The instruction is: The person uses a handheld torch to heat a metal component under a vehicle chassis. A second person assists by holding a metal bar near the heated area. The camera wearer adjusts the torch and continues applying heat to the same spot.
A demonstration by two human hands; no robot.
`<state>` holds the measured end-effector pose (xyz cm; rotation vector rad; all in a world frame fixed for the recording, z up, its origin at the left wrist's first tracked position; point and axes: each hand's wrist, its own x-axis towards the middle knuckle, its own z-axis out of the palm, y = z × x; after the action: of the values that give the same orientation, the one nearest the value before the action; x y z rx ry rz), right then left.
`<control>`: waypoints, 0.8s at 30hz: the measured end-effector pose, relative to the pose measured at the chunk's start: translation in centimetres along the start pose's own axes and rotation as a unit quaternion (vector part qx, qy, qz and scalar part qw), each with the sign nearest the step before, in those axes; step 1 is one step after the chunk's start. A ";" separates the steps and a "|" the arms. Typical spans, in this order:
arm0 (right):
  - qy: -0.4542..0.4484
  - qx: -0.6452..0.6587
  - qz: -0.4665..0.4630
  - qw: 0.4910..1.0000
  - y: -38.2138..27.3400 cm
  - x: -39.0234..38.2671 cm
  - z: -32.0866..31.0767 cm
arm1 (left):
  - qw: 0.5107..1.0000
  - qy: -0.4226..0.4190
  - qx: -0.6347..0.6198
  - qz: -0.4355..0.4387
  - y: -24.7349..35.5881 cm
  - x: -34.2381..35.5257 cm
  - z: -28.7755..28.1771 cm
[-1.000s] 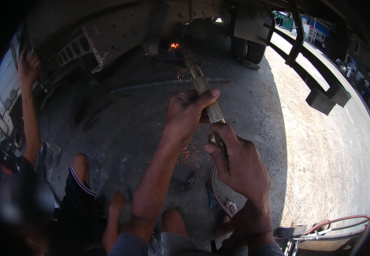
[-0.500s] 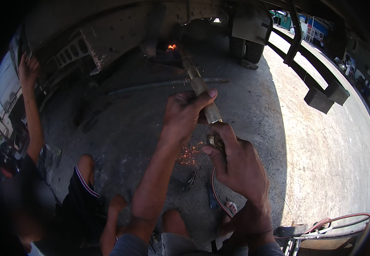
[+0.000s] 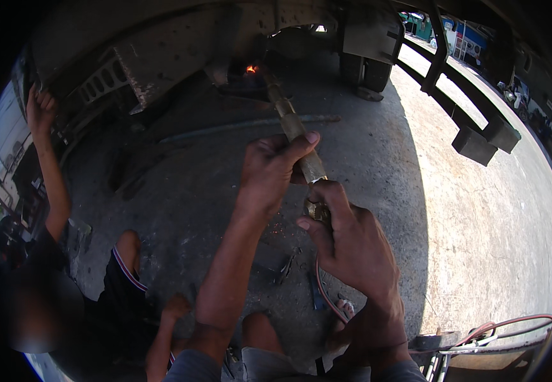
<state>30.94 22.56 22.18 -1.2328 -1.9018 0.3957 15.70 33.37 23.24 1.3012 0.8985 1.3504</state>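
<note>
A brass-coloured cutting torch (image 3: 293, 126) runs from my hands up and to the left, under a vehicle's dark metal frame (image 3: 180, 38). My left hand (image 3: 268, 167) is closed round the middle of its barrel, thumb lying along the top. Lower down, my right hand (image 3: 355, 245) grips the rear end near the valve fittings (image 3: 315, 209). Beyond the torch's tip an orange glowing spot (image 3: 251, 69) burns on the metal; dark haze hides the tip itself. A reddish hose (image 3: 324, 291) hangs below my right hand.
A co-worker (image 3: 65, 299) squats at the left, one raised hand (image 3: 41, 109) on the frame. A long pipe (image 3: 244, 127) lies on the concrete floor. Vehicle wheels (image 3: 365, 71) stand beyond. Black beams (image 3: 441, 95) cross at upper right. Hoses (image 3: 486, 331) lie at lower right.
The torch and both my hands have shifted slightly left. The shower of orange sparks below my hands has mostly faded. My grip is the same.
</note>
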 end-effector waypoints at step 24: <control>-0.023 -0.042 -0.001 0.999 0.4 0.2 0.7 | 1.000 -0.011 -0.006 -0.002 -0.3 0.2 -0.7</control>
<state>30.61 23.08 21.56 -1.2858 -1.9764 0.3499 15.08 33.76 22.95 1.3013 0.8764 1.3337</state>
